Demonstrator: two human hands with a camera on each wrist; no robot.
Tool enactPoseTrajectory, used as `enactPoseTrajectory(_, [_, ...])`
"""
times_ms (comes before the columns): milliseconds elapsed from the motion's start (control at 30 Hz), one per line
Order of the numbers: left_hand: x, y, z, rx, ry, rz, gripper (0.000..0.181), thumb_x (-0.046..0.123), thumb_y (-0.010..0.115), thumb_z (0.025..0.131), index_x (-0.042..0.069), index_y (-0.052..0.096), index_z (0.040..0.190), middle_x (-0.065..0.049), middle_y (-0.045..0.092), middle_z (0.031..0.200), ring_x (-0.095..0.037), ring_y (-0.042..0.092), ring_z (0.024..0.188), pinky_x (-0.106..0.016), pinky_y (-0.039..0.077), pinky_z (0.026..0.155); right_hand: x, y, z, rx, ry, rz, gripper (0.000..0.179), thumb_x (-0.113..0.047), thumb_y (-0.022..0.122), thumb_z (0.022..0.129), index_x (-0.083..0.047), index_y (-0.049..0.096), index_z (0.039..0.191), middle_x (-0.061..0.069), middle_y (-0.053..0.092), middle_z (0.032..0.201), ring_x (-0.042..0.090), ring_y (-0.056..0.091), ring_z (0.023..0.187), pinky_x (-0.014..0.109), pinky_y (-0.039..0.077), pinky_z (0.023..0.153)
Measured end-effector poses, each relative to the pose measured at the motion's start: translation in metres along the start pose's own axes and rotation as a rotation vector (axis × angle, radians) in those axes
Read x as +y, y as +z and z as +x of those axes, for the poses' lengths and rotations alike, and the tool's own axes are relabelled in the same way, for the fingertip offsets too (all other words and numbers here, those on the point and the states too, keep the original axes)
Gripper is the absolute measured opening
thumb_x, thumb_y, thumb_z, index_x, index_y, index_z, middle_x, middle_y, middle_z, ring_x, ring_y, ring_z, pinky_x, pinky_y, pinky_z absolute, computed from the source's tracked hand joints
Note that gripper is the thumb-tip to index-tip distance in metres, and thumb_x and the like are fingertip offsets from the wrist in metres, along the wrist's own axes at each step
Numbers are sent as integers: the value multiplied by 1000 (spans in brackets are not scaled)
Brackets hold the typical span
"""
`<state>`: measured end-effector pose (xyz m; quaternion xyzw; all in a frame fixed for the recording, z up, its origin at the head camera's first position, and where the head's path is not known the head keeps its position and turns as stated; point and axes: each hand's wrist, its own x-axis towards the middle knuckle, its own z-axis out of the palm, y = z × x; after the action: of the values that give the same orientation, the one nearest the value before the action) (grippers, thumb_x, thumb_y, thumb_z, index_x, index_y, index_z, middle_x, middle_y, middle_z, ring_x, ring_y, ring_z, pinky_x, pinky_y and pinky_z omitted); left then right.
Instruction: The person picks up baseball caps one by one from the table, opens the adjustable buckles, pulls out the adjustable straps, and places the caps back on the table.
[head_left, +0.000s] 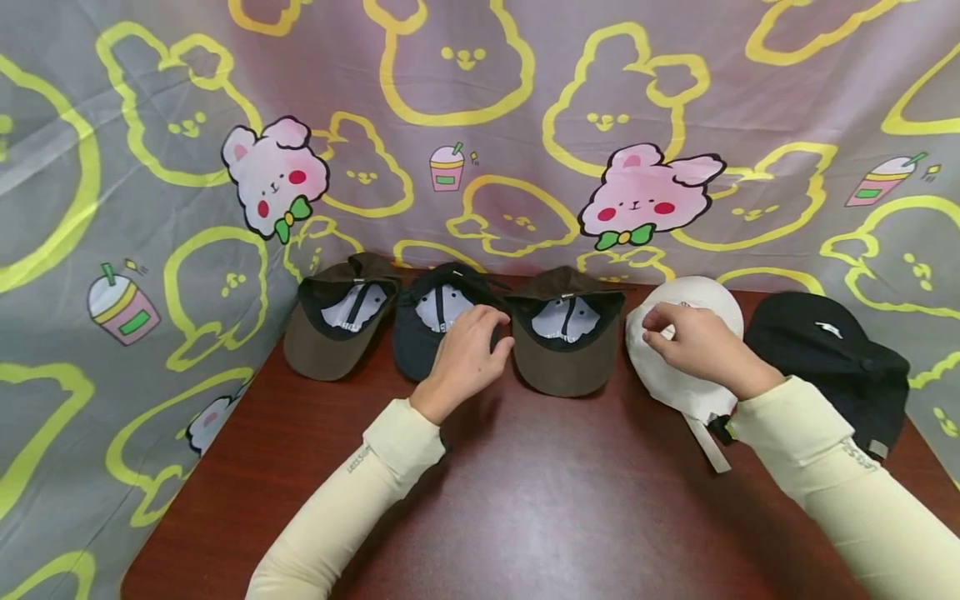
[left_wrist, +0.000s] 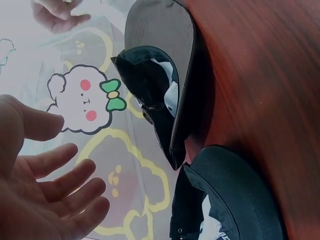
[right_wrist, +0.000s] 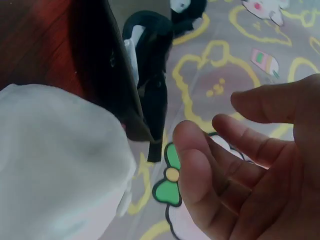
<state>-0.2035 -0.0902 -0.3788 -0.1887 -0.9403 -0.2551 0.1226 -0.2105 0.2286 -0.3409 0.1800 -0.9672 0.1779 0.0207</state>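
My left hand [head_left: 467, 354] hangs above the dark navy cap [head_left: 408, 337], partly covering it in the head view. The left wrist view shows its fingers [left_wrist: 75, 182] relaxed and apart, with nothing held. To its right lies a brown cap [head_left: 562, 371], inside facing me and brim towards me. Over the white cap [head_left: 682, 387] hovers my right hand [head_left: 701, 342]. Its fingers [right_wrist: 195, 175] are loosely bent and the palm is bare in the right wrist view. The white cap shows its rounded crown, and its strap trails towards me.
Another brown cap [head_left: 326, 346] lies at the row's left end, and a black cap [head_left: 806, 333] at the right end. Behind the row and along the left side hangs a cartoon-print cloth [head_left: 525, 192]. The reddish-brown table [head_left: 555, 500] extends in front of the caps.
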Motion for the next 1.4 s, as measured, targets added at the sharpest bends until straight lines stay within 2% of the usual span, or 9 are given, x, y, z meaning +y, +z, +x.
enactPoseTrajectory(100, [0,1,-1,4,-7,2,31,24,63,96,8,65,122,-8,62,126,-27,58,117,-43,49,100,-7,4,12,9,-42,13,18,-14,61,93,-2,67,104,16,72,101,26,67,82,40,53,70])
enactPoseTrajectory(200, [-1,1,-2,7,-15,5,31,24,62,96,8,65,122,-8,62,126,-26,58,118,-43,49,101,-14,6,25,41,-68,37,20,-12,61,92,0,66,108,19,70,105,31,68,90,48,54,80])
enactPoseTrajectory(367, [-2,3,-3,16,-9,8,30,24,64,95,8,66,121,-8,63,125,-27,58,117,-43,49,101,-19,13,49,140,-131,15,26,-8,62,89,4,64,112,22,67,109,39,60,102,54,45,95])
enactPoseTrajectory(467, [-2,5,-2,21,2,14,29,24,64,95,8,67,120,-8,64,124,-27,59,116,-43,49,100,-15,21,65,185,-126,-22,29,-8,63,88,5,64,115,24,66,112,42,56,109,56,40,101])
enactPoseTrajectory(667, [-3,7,-1,29,17,15,29,22,65,94,7,67,118,-8,65,122,-28,60,113,-43,50,98,-5,42,91,201,-42,-84,34,-8,62,86,4,64,118,26,65,116,45,54,114,57,43,99])
enactPoseTrajectory(867, [-5,9,-5,36,14,21,28,22,65,94,7,68,117,-8,66,120,-28,60,112,-42,50,96,-2,59,106,118,58,-135,40,-12,63,88,0,63,126,25,61,128,47,47,127,68,42,96])
enactPoseTrajectory(1000, [-6,10,-8,29,6,8,29,23,65,94,6,68,117,-8,66,120,-28,60,114,-42,50,98,-2,66,112,75,101,-154,42,-16,64,90,-1,62,129,24,60,131,46,48,126,69,40,96])
enactPoseTrajectory(1233, [-8,13,-9,17,-7,8,28,23,64,94,7,67,118,-8,65,121,-27,60,115,-42,50,99,4,76,114,58,113,-171,39,-16,64,90,-2,65,126,24,63,127,47,54,119,67,42,92])
enactPoseTrajectory(1400, [-8,13,-6,-1,8,8,29,23,64,94,6,67,118,-9,65,122,-28,59,116,-43,49,100,10,81,117,84,112,-155,31,-15,61,92,-7,70,121,22,68,120,47,59,112,69,41,92])
